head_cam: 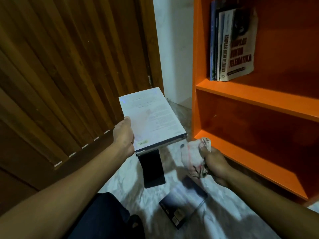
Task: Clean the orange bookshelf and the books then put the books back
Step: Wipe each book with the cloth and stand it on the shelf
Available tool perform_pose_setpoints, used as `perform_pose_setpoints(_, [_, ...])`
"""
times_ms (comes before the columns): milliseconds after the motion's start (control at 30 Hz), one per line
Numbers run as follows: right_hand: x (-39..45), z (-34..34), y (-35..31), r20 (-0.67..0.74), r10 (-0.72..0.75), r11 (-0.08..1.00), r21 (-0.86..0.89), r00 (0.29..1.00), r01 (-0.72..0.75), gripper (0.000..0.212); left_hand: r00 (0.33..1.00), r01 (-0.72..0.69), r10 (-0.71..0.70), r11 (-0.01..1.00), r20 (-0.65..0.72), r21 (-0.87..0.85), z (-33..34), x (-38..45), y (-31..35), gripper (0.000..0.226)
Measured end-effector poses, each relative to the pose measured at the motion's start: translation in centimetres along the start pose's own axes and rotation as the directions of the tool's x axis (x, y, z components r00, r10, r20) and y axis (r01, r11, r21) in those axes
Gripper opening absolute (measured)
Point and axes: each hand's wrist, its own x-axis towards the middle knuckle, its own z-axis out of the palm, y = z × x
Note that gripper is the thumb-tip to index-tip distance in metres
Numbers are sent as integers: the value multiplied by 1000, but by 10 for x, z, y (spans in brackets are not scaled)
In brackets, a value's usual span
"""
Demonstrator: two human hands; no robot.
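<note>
Floor (215, 219), pale and marbled, lies nearest, with a dark book (183, 204) flat on it beside a dark-clothed knee (103, 216). Just beyond that, the right hand (214, 163) is closed around a bunched white cloth (195, 152), low in front of the bottom shelf. The left hand (124, 137) grips a white-covered book (151, 116) by its near left edge, thumb on top, holding it level above the floor; a dark flap (152, 167) hangs down from its near end. To the right stands the orange bookshelf (259, 97), its lower compartments bare. On its upper shelf, a few books (231, 44) stand upright against the left wall, the outermost cover worn at the edges. A brown slatted door (69, 66) fills the left side, with a strip of white wall (172, 49) between it and the bookshelf.
</note>
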Motion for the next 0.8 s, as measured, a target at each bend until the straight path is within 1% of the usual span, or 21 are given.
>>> perform_pose_setpoints(33, [0, 2, -7, -14, 114, 974, 200, 993, -109, 35, 1000, -2, 2, 1000, 28, 23, 1, -2, -2, 24])
perform_pose_setpoints(67, [-2, 5, -16, 42, 204, 900, 385, 978, -205, 38, 998, -7, 5, 999, 55, 48, 3, -4, -4, 24])
perform_pose_setpoints(100, [-6, 9, -26, 125, 252, 816, 506, 960, -280, 42, 997, -15, 9, 997, 79, 79, 5, -6, -8, 25])
perform_pose_setpoints(133, [-10, 12, -35, 196, 268, 754, 567, 943, -332, 44, 995, -30, 19, 994, 102, 107, 9, -8, -11, 25])
perform_pose_setpoints(167, [-14, 14, -41, 248, 254, 734, 580, 935, -354, 44, 991, -47, 30, 990, 127, 133, 13, -9, -14, 26])
perform_pose_setpoints(233, [-18, 19, -44, 283, 184, 782, 538, 941, -314, 36, 984, -75, 44, 981, 173, 177, 20, -12, -18, 26])
perform_pose_setpoints(267, [-20, 19, -43, 267, 163, 817, 503, 950, -281, 34, 981, -83, 44, 975, 190, 206, 24, -13, -20, 27])
perform_pose_setpoints(333, [-20, 17, -39, 208, 130, 852, 477, 970, -217, 33, 980, -97, 39, 952, 197, 292, 30, -14, -20, 29])
perform_pose_setpoints(367, [-20, 15, -39, 183, 111, 860, 474, 977, -187, 31, 981, -130, 67, 924, 184, 359, 34, -13, -21, 30])
perform_pose_setpoints(400, [-18, 13, -39, 158, 86, 873, 463, 984, -151, 29, 977, -194, 131, 876, 169, 441, 38, -13, -21, 34])
perform_pose_setpoints(433, [-16, 12, -38, 118, 57, 897, 431, 991, -102, 28, 957, -290, 240, 790, 164, 540, 41, -12, -22, 44])
perform_pose_setpoints(467, [-15, 11, -40, 69, 22, 927, 372, 997, -46, 27, 911, -399, 370, 682, 181, 614, 45, -17, -21, 55])
perform_pose_setpoints(500, [-13, 11, -39, 15, -19, 955, 296, 1000, 13, 26, 844, -510, 485, 590, 230, 626, 49, -22, -20, 63])
perform_pose_setpoints(533, [-11, 12, -38, -33, -67, 975, 210, 997, 73, 26, 782, -605, 539, 536, 313, 589, 54, -29, -20, 69])
perform_pose_setpoints(567, [-11, 14, -36, -69, -132, 983, 118, 989, 139, 27, 740, -669, 542, 526, 399, 526, 59, -33, -24, 74])
perform_pose_setpoints(600, [-12, 16, -34, -94, -220, 975, 15, 971, 222, 27, 731, -682, 501, 556, 463, 474, 64, -36, -28, 81])
perform_pose_setpoints(633, [-14, 19, -31, -102, -326, 943, -102, 940, 316, 29, 749, -655, 438, 605, 497, 453, 67, -39, -31, 89])
perform_pose_setpoints(667, [-16, 21, -28, -85, -432, 885, -234, 898, 404, 32, 788, -599, 376, 655, 488, 462, 71, -41, -34, 97])
perform_pose_setpoints(733, [-20, 25, -22, -2, -613, 693, -480, 790, 537, 39, 872, -464, 310, 769, 379, 440, 73, -43, -36, 111])
perform_pose_setpoints(800, [-22, 28, -20, 99, -698, 524, -603, 709, 601, 49, 922, -374, 297, 854, 250, 362, 72, -42, -37, 116])
